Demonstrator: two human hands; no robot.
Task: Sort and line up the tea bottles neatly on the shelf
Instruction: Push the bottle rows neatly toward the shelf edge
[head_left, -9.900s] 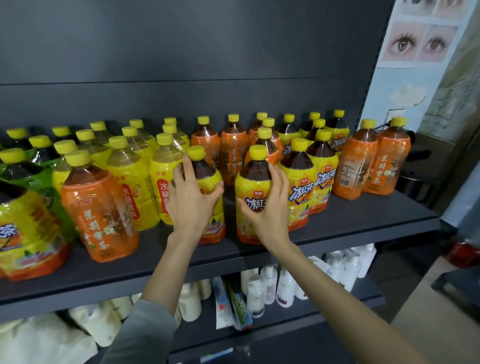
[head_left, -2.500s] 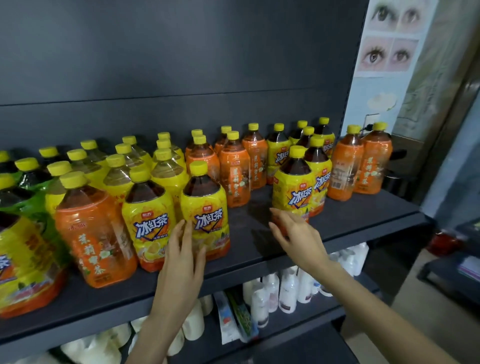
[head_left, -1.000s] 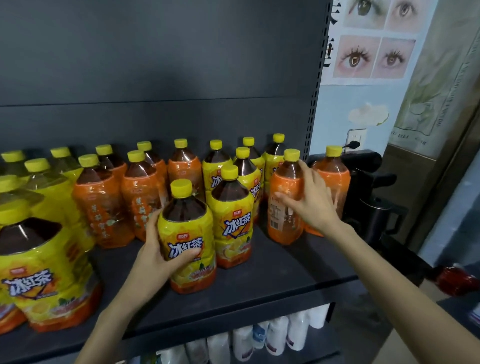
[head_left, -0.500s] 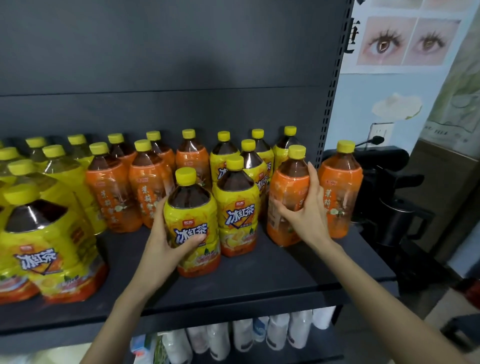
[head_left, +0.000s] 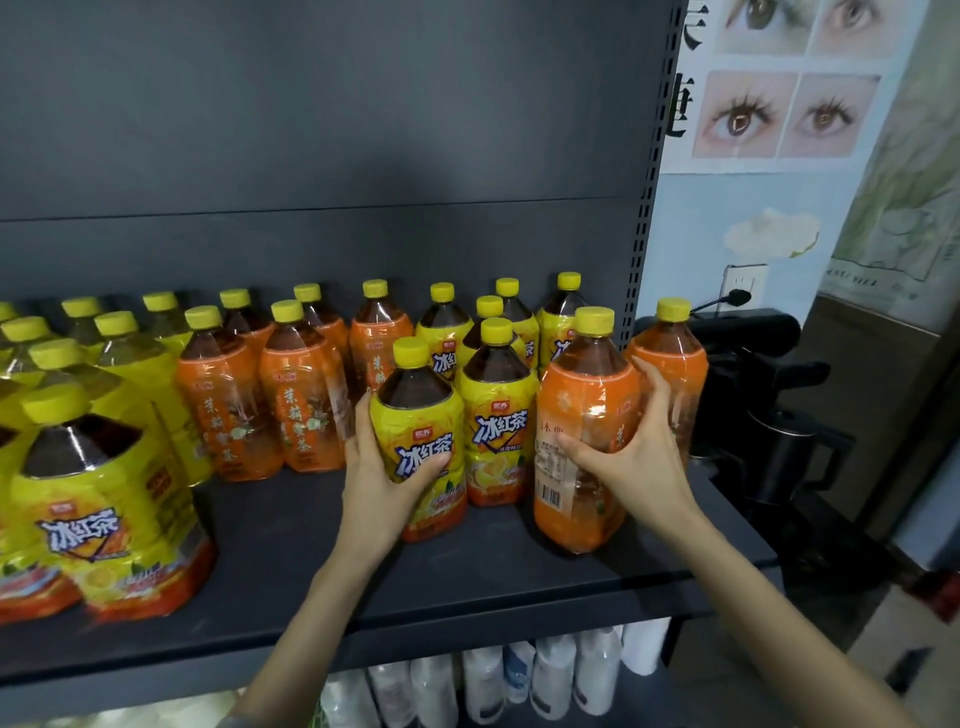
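Head view: the left hand (head_left: 382, 483) wraps the near yellow bottle (head_left: 418, 431), thumb across its label. The right hand (head_left: 631, 467) curls round the orange bottle (head_left: 584, 415) just right of it. Both bottles stand upright near the front of the shelf (head_left: 467, 587). The orange row (head_left: 306, 400) lies to the left, so the yellow bottles between probably block a straight slide. A spare orange bottle (head_left: 672, 364) stands behind the right hand.

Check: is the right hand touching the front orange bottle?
Touching. The head view shows the right hand gripping the front orange bottle, thumb across its label and fingers curled round its far side.
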